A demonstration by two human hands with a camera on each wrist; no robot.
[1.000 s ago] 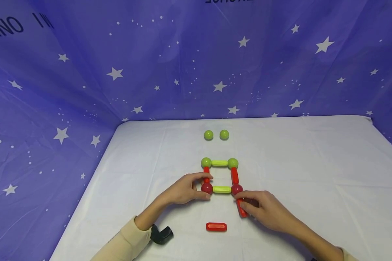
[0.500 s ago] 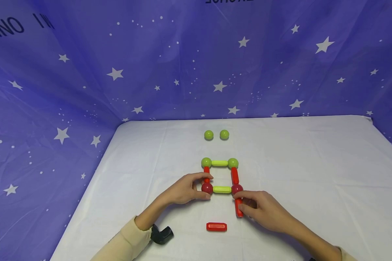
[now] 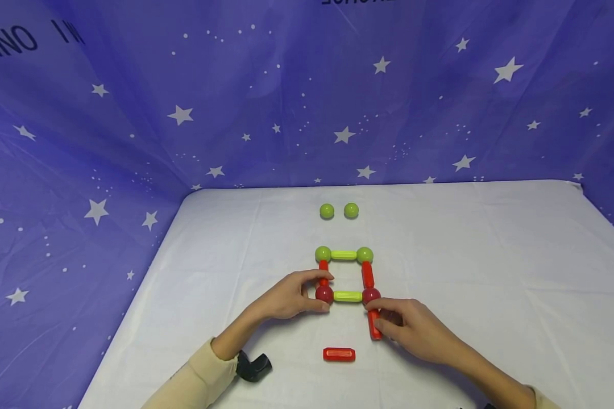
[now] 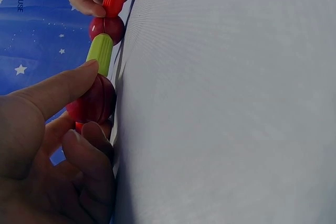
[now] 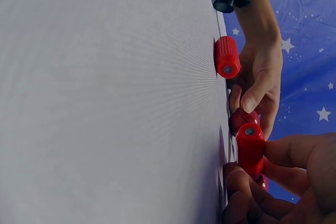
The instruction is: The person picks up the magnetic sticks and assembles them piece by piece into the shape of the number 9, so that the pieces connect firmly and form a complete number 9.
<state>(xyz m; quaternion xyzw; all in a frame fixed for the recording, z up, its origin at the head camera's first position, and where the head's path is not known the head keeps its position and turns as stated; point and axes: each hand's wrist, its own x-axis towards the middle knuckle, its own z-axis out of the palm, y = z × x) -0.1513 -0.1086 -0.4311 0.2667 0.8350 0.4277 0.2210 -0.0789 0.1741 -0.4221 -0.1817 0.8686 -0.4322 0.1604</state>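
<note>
On the white cloth lies a square of magnetic rods and balls, with two green balls [image 3: 365, 255] at its far corners and two red balls at the near ones. My left hand [image 3: 289, 296] grips the near-left red ball [image 4: 93, 100], thumb on one side and fingers curled on the other. Between thumb and fingers my right hand [image 3: 414, 329] pinches a red magnetic rod [image 3: 374, 326], its far end right at the near-right red ball [image 3: 371, 296]. A yellow-green rod [image 3: 348, 296] joins the two red balls. Metal shows in the rod's near end in the right wrist view.
A loose red rod [image 3: 339, 355] lies nearer the person, between the forearms. Two spare green balls [image 3: 327, 211] sit beyond the square. A black strap [image 3: 254, 368] is at the left wrist, and a purple starry curtain [image 3: 307, 102] stands behind the table.
The right hand has swung the near end of its red rod slightly left, so it points more directly away from the square. The left hand has stayed in place.
</note>
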